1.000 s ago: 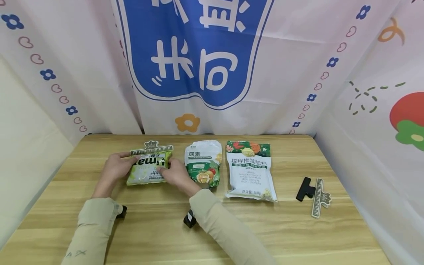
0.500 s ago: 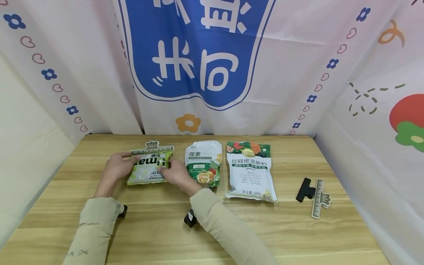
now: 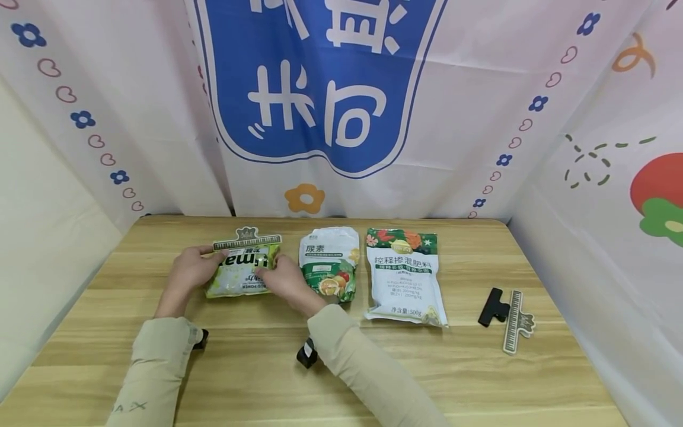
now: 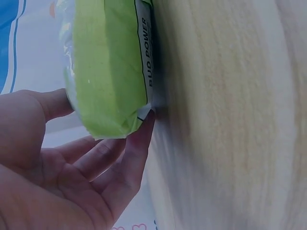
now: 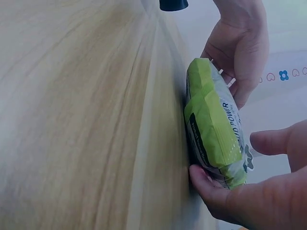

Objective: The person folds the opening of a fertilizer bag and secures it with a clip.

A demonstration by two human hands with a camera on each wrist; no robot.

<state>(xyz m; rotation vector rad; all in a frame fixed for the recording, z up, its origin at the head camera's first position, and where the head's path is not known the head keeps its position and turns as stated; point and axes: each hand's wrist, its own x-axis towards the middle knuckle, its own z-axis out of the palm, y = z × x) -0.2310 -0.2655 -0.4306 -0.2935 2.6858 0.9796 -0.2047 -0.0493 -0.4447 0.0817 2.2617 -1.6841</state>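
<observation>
A green-and-white bag (image 3: 240,282) lies at the left of the wooden table, with a silver ruler-edged clip (image 3: 248,239) across its far edge. My left hand (image 3: 193,273) holds the bag's left end, thumb on top; in the left wrist view, fingers (image 4: 136,143) curl beneath the green end (image 4: 108,67). The other end is gripped by my right hand (image 3: 288,284), thumb over the printed face. The right wrist view shows that hand's fingers (image 5: 206,187) tucked under the bag (image 5: 208,120), close to the tabletop.
Right of my right hand lies a white-and-green urea pouch (image 3: 329,261), then a larger white fertilizer bag (image 3: 404,284). Farther right are a black clip (image 3: 493,307) and another silver ruler-edged clip (image 3: 515,323). A printed curtain (image 3: 256,190) hangs behind the table (image 3: 256,379).
Everything in the head view has shifted slightly to the right together. Both hands keep their hold on the green-and-white bag, which stays in the same spot on the table.
</observation>
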